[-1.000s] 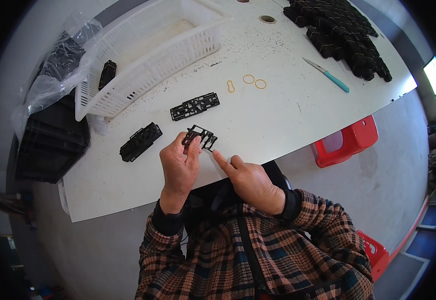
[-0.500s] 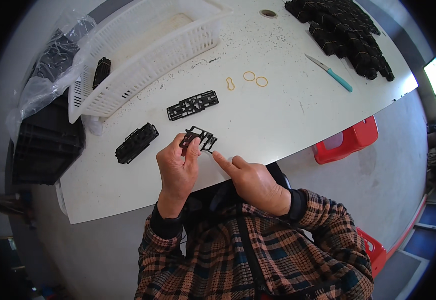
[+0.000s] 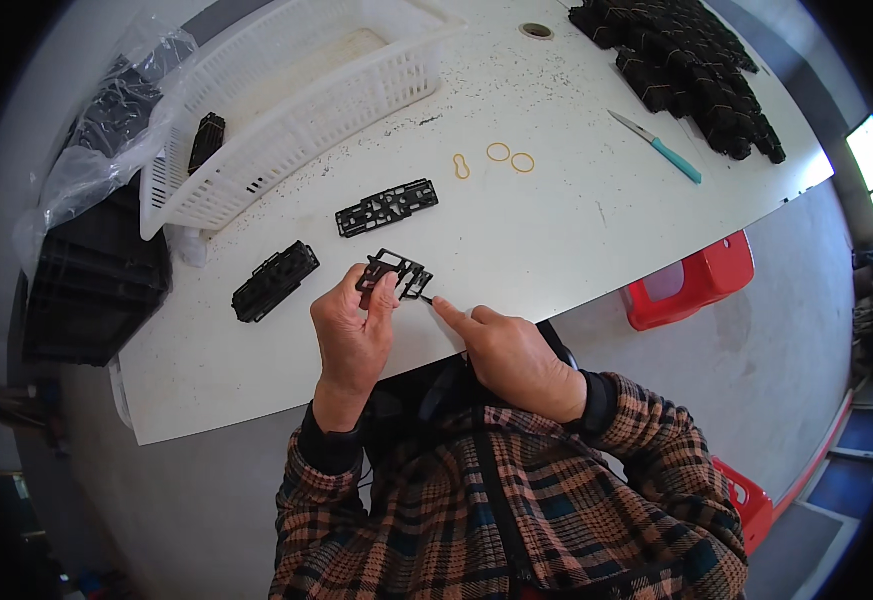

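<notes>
My left hand [image 3: 352, 325] holds a flat black plastic frame part [image 3: 397, 273] by its left end, just above the white table [image 3: 517, 230]. My right hand [image 3: 507, 350] reaches in from the right, and its fingertip touches the frame's lower right corner. A second flat black frame [image 3: 388, 207] lies on the table beyond the hands. A thicker black stack of parts [image 3: 275, 281] lies to the left of my left hand.
A white slotted basket [image 3: 287, 100] stands at the back left with one black part [image 3: 207, 142] inside. Three yellow rubber bands [image 3: 497, 158] and a teal-handled knife [image 3: 659, 146] lie mid-table. A heap of black parts [image 3: 692, 70] fills the far right. Black crate [image 3: 92, 270] at left; red stool [image 3: 692, 285] below the edge.
Both hands stay at the held frame; my left fingers have shifted slightly on it. The view has drifted a little, nothing else moved.
</notes>
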